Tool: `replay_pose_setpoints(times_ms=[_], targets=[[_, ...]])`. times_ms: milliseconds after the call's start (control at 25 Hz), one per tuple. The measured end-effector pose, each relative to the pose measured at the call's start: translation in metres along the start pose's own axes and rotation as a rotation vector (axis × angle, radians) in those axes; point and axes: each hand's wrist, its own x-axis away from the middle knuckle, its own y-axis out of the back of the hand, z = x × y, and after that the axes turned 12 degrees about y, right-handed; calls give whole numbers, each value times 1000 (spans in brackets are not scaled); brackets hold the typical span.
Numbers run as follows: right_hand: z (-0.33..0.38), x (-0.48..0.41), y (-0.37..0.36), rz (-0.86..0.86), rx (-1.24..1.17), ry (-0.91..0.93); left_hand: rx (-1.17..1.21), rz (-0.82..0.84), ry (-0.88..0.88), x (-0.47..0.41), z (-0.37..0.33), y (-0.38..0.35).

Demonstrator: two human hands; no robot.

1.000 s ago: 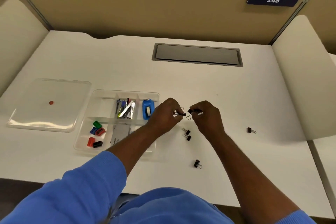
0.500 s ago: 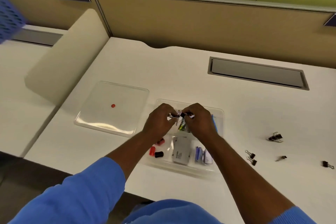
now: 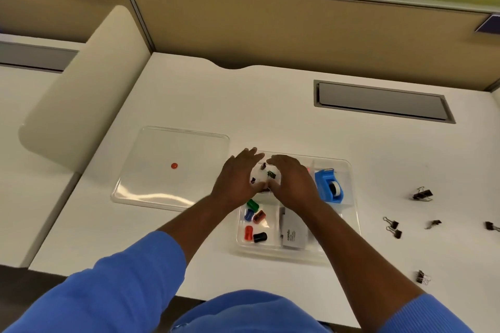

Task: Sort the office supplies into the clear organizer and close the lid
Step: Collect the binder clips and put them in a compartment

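- Your left hand [image 3: 238, 176] and right hand [image 3: 290, 180] hover spread, fingers loose, gripping nothing, over the clear plastic organizer [image 3: 349, 213].
- 3 small black binder clips [image 3: 266, 171] lie inside, between your hands.
- Its clear flat lid [image 3: 151, 192] lies just left of the organizer.
- Loose black binder clips [image 3: 422, 193] sit right of it.

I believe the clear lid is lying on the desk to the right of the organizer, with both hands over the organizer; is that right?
Not quite: the head view shows the clear lid lying left of the organizer, not right. Both the left hand and right hand are indeed over the organizer.
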Motion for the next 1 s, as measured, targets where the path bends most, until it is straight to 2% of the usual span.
replay_pose_setpoints(times_ms=[240, 520, 1000], targets=[[-10, 11, 3, 60, 199, -7, -237, 44, -61, -5, -2, 9], [-29, 47, 26, -2, 225, -40, -289, 57, -145, 5, -36, -11], [-159, 152, 117, -113, 162, -168, -249, 82, -249, 11, -184, -127]])
